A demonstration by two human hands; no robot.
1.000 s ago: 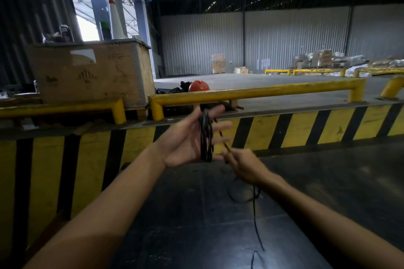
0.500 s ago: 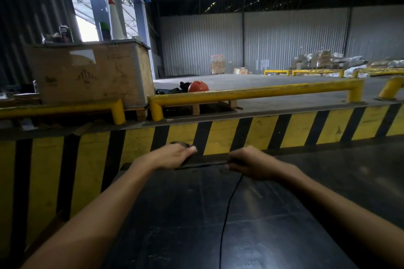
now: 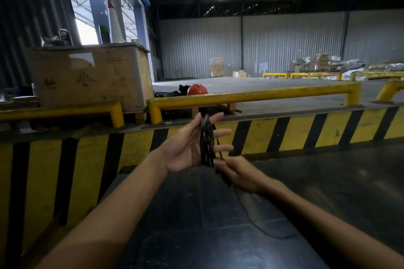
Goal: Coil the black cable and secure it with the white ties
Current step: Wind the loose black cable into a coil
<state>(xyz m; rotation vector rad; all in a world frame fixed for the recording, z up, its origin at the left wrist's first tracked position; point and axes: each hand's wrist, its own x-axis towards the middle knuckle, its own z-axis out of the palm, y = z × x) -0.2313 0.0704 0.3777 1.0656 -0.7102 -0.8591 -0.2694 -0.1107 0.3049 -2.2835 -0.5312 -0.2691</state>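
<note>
My left hand point(image 3: 188, 146) is raised palm-up with its fingers spread, and the black cable point(image 3: 206, 141) is wound in several loops around the fingers. Just below and to the right, my right hand point(image 3: 238, 174) pinches the free strand of the cable close to the coil. From there the loose cable tail point(image 3: 260, 225) drops and curves across the dark surface. No white ties are visible.
A dark glossy work surface point(image 3: 196, 225) lies under my arms. Beyond it runs a yellow-and-black striped barrier point(image 3: 284, 133) with yellow guard rails point(image 3: 251, 96). A big wooden crate point(image 3: 87, 76) stands at the left, a red helmet point(image 3: 197, 89) behind the rail.
Half a second ago both hands were low, palms down, with the cable stretched between them. Now the left hand is raised palm-up with the coil, the right hand guiding the strand beneath it.
</note>
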